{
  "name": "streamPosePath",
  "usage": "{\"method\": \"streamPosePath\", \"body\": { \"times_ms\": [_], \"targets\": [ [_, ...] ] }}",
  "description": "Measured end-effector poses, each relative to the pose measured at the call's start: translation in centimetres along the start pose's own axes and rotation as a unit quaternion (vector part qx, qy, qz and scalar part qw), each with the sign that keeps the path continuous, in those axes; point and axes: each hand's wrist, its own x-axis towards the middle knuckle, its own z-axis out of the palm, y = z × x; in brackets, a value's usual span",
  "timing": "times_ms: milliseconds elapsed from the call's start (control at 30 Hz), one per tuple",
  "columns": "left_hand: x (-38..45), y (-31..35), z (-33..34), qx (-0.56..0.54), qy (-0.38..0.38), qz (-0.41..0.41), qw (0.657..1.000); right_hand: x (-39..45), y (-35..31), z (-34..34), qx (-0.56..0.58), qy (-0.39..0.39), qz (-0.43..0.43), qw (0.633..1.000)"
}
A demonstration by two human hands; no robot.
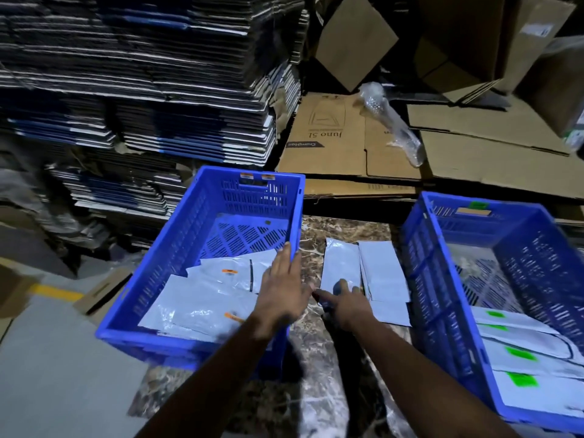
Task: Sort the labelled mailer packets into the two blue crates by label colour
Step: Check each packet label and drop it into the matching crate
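Observation:
Two blue crates stand on a marbled surface. The left crate (177,267) holds grey mailer packets with orange labels (229,271). The right crate (420,263) holds packets with green labels (521,380). Between the crates lies a small pile of grey packets (379,273), label sides hidden. My left hand (282,286) hovers flat over the left crate's right wall, fingers spread, holding nothing. My right hand (344,303) rests on the near end of the pile, fingers down on a packet; whether it grips one is unclear.
Tall stacks of flattened cartons (142,90) rise behind the left crate. Flat brown cardboard sheets (363,147) with a clear plastic wrap (392,121) lie behind both crates. Grey floor with a yellow line (57,292) is at the left.

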Motion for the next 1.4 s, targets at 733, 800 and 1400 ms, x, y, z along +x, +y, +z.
{"method": "streamPosePath", "body": {
  "times_ms": [733, 800, 1400],
  "targets": [
    [-2.2, 5.3, -2.7, -0.165, 0.136, -0.025, 0.977, -11.6, 3.0, -6.2, 0.750, 0.218, 0.055, 0.623],
    [-3.0, 7.3, -4.3, -0.443, 0.077, -0.067, 0.891, -14.2, 2.5, -7.5, 0.783, 0.211, 0.046, 0.584],
    [-6.8, 9.3, -5.9, -0.551, 0.067, 0.139, 0.820, -20.9, 1.5, -11.7, 0.488, 0.316, -0.072, 0.811]
  ]
}}
